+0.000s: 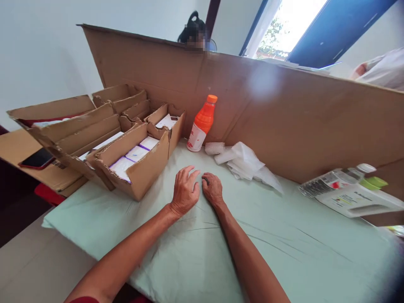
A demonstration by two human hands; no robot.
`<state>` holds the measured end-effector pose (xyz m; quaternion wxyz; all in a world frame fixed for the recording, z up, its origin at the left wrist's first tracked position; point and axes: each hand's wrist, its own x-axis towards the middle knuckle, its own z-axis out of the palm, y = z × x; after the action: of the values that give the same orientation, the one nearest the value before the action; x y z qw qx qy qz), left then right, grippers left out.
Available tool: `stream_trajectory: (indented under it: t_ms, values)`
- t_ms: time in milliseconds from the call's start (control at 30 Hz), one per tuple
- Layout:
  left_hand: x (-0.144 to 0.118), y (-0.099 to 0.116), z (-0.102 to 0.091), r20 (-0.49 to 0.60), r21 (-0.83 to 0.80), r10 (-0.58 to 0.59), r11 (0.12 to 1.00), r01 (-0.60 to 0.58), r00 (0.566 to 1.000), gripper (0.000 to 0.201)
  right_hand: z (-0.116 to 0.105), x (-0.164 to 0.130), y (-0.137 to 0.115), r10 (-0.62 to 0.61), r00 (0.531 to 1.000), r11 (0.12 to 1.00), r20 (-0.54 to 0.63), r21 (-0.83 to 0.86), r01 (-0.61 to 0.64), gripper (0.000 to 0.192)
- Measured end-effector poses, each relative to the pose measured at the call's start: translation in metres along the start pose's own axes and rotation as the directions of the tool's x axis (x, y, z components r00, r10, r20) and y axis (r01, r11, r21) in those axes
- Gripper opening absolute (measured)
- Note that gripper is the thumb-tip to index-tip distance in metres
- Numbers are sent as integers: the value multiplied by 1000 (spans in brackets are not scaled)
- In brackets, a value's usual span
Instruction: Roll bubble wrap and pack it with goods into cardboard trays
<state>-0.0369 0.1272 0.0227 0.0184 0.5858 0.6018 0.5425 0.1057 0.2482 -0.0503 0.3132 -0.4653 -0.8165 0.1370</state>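
My left hand (pixel 185 188) is just above or on the green-covered table (pixel 189 261), its fingers apart and nothing in them. Close beside it, my right hand (pixel 213 188) has its fingers curled together, pointing down at the cloth. A small dark thing shows at those fingers; whether it is held or worn, I cannot make out. Beyond both hands stands an orange bottle (pixel 206 118) with a white lower part. Crumpled white translucent wrapping (pixel 241 158) lies just past my right hand.
Cardboard compartments (pixel 151 170) with white packets (pixel 138 153) stand at the left, a phone (pixel 37 159) beside them. A tall cardboard panel (pixel 284 113) closes off the back. At the right lie a clear bottle (pixel 334 181) and a white jug (pixel 356 200). A person's head (pixel 193 33) shows behind the panel.
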Motion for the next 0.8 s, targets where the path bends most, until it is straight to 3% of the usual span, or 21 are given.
stream_trajectory:
  t_ms: [67, 133, 233, 300, 400, 600, 700, 800]
  values:
    - [8, 22, -39, -78, 105, 149, 984, -141, 986, 42, 0, 0, -1, -6, 1000, 1000, 0, -16, 6, 24]
    - [18, 30, -83, -159, 300, 227, 938, -172, 961, 46, 1, 1, -2, -6, 1000, 1000, -5, -20, 6, 23]
    - [34, 22, -140, -166, 536, 89, 844, 14, 982, 55, 0, 3, -5, 1, 1000, 1000, -27, -5, -1, 22]
    - [41, 13, -162, -91, 631, -48, 770, 95, 995, 55, -1, 2, -9, 12, 998, 1000, -55, 18, -11, 23]
    - [39, 7, -171, 52, 675, -106, 736, 43, 993, 55, -10, -6, -18, 29, 995, 998, -98, 65, -23, 27]
    - [10, 19, -160, 140, 502, 168, 837, -216, 976, 49, -62, -65, -28, 6, 994, 987, -106, 159, 11, 24]
    - [-8, 37, -155, 252, 297, 333, 867, -400, 909, 48, -99, -106, -24, 56, 991, 983, -122, 183, -33, 24]
    - [-25, 58, -157, 410, 66, 407, 879, -472, 816, 51, -133, -146, -16, 170, 977, 965, -128, 221, -139, 25]
